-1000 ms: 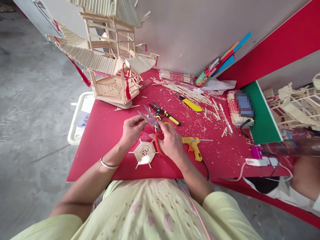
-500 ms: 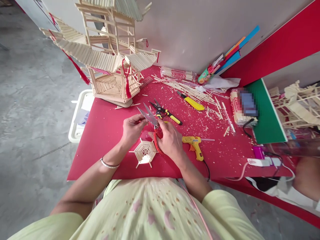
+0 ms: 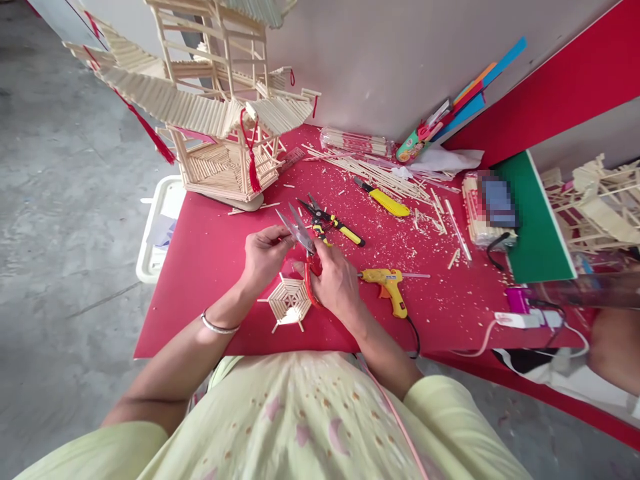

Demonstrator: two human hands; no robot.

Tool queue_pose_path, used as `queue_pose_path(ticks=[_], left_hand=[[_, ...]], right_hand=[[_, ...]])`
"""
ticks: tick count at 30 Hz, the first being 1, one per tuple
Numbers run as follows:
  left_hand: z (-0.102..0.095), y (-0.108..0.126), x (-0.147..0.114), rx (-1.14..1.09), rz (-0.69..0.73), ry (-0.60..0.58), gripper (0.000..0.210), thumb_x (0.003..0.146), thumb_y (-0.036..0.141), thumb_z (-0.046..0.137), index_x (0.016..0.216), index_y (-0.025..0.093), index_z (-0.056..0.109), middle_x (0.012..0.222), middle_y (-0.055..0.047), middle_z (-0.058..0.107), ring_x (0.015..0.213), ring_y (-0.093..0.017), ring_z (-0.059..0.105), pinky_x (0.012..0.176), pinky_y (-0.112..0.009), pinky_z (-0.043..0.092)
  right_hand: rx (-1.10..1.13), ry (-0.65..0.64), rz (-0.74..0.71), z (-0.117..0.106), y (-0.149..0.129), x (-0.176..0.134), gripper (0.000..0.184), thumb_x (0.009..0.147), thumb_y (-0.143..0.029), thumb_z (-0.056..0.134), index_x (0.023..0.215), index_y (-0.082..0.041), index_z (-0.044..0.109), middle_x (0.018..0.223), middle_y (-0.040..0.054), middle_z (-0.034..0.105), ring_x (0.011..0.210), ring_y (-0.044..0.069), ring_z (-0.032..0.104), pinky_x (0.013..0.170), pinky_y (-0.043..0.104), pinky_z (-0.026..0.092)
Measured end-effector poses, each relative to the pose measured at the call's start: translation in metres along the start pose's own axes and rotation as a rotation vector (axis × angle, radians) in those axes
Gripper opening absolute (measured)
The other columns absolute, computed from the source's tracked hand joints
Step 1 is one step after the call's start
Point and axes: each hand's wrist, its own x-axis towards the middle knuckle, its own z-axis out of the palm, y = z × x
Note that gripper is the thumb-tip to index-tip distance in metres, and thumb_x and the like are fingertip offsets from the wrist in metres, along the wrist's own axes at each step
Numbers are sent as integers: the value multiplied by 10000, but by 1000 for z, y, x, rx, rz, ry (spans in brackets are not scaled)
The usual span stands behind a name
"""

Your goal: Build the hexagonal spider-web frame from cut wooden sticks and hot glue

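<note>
Red-handled scissors (image 3: 301,235) are in my right hand (image 3: 336,277), their blades parted and pointing away from me to the upper left. My left hand (image 3: 267,255) is closed in a pinch beside the blades; whatever its fingertips hold is too small to make out. Below my hands a hexagonal web of small wooden sticks (image 3: 290,302) lies flat on the red table (image 3: 200,280), with stick ends poking out at its corners. Just beyond the scissors lie yellow-and-black pliers (image 3: 345,231). A yellow glue gun (image 3: 393,287) rests to the right of my right hand.
A tall stick-built pavilion model (image 3: 225,167) with red tassels stands at the back left. Behind the yellow utility knife (image 3: 387,201) are loose sticks (image 3: 373,170) and scraps. A power strip (image 3: 520,321) lies at the right, near another person's arm (image 3: 613,350).
The view has shifted slightly. Both hands stay nearly in place; the right hand's fingers have moved a little on the scissors, whose blades remain parted.
</note>
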Motion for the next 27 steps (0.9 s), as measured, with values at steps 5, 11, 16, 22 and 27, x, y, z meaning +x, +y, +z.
queue_pose_path(ticks=[5, 11, 16, 22, 27], left_hand=[[0, -5, 1, -54, -14, -9, 162, 770, 289, 838, 880, 172, 849, 816, -49, 790, 680, -132, 648, 640, -236, 508], [3, 2, -1, -131, -73, 4, 236, 700, 336, 918, 877, 191, 860, 787, -44, 786, 634, -105, 607, 588, -218, 486], [5, 6, 0, -180, -145, 16, 327, 657, 383, 950, 876, 166, 841, 661, -22, 725, 525, -80, 555, 489, -200, 455], [3, 6, 4, -304, -183, -4, 382, 632, 392, 962, 873, 146, 797, 754, -19, 726, 523, -78, 609, 483, -194, 510], [2, 7, 3, -338, -191, -42, 353, 654, 382, 951, 872, 150, 798, 757, -15, 714, 571, -87, 624, 516, -198, 542]], right_hand=[[-43, 61, -19, 6, -1, -2, 598, 1041, -579, 490, 1485, -178, 496, 1168, 162, 721, 1089, 323, 685, 830, 382, 518], [-102, 61, -11, 5, 1, -2, 581, 1051, -587, 457, 1409, -148, 589, 964, 132, 781, 858, 284, 741, 670, 317, 459], [12, 91, 75, -6, 6, 2, 554, 1025, -598, 498, 1376, -192, 637, 807, 85, 777, 709, 257, 725, 622, 299, 436], [187, 148, 71, -12, 8, 0, 555, 959, -597, 613, 1369, -225, 655, 921, 98, 790, 808, 285, 744, 702, 343, 524], [389, 198, 47, -8, 5, -1, 460, 997, -541, 588, 1341, -242, 652, 974, 67, 782, 816, 234, 731, 754, 335, 558]])
